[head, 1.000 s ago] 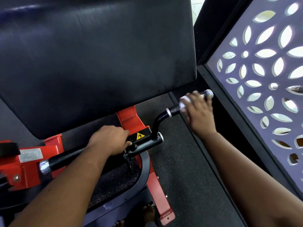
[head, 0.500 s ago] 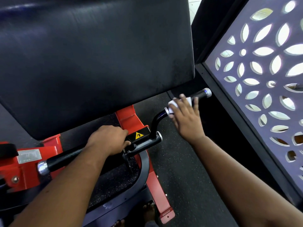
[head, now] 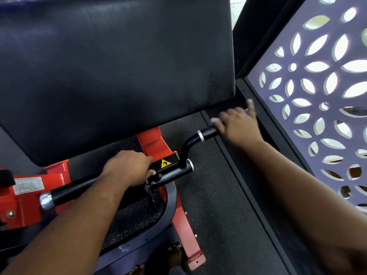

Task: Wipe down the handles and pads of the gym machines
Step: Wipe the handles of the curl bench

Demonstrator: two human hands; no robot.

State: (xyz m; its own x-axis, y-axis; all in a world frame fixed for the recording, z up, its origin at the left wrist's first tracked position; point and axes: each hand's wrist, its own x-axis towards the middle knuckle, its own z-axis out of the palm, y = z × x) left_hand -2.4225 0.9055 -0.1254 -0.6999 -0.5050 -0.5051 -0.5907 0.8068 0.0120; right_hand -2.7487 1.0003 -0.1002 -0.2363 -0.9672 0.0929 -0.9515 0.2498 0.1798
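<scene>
A large black pad (head: 119, 76) fills the upper left. Below it a black handle bar crosses a red frame (head: 152, 142). My left hand (head: 127, 167) grips the left handle (head: 71, 190) close to the pivot block with the yellow warning sticker (head: 165, 163). My right hand (head: 236, 126) is blurred and curls over the outer end of the right handle (head: 208, 132), hiding its tip. A sliver of the white cloth (head: 214, 121) shows at my fingertips; the rest lies under my hand.
A dark screen with leaf-shaped cut-outs (head: 309, 80) stands close on the right, with a black frame post (head: 264, 120) beside my right hand. Speckled black rubber floor (head: 218, 195) lies below. A bare foot (head: 174, 253) shows at the bottom edge.
My right hand slid inward along the right handle with the cloth, then back out to its end, now covering the tip. My left hand has kept its grip.
</scene>
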